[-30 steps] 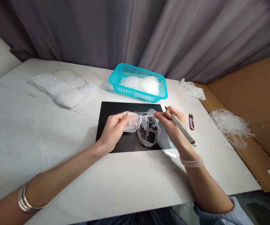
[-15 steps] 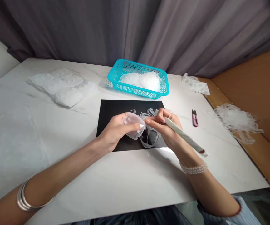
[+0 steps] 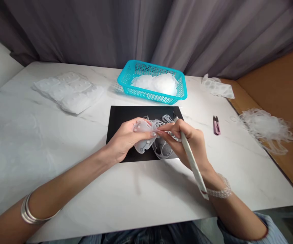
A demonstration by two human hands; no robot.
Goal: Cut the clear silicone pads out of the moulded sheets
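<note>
My left hand (image 3: 126, 140) is closed on a translucent, soft-looking moulded piece (image 3: 142, 144) with small round holes, its thumb pressed on the right edge. In my right hand (image 3: 187, 139) lies a long pale-handled tool (image 3: 193, 162), its thin dark tip pointing away from me and its back end towards the wrist. The thumb and index finger of that hand meet the piece's right edge; whether they pinch a scrap there is hard to see. Beneath both hands is a black mat (image 3: 121, 115), with thin translucent trimmings (image 3: 161, 154) lying on it.
Behind the mat stands a turquoise basket (image 3: 126, 89) of translucent pieces. Moulded sheets (image 3: 67, 93) lie at left. To the right are pink-handled snips (image 3: 216, 126), another translucent sheet (image 3: 218, 86) and a heap of stringy trimmings (image 3: 267, 128) by a cardboard wall (image 3: 283, 84).
My right hand has turned, swinging the tool's back end down and left, so its dark tip now shows above the fingers. The left hand still holds the piece, which has tilted slightly.
</note>
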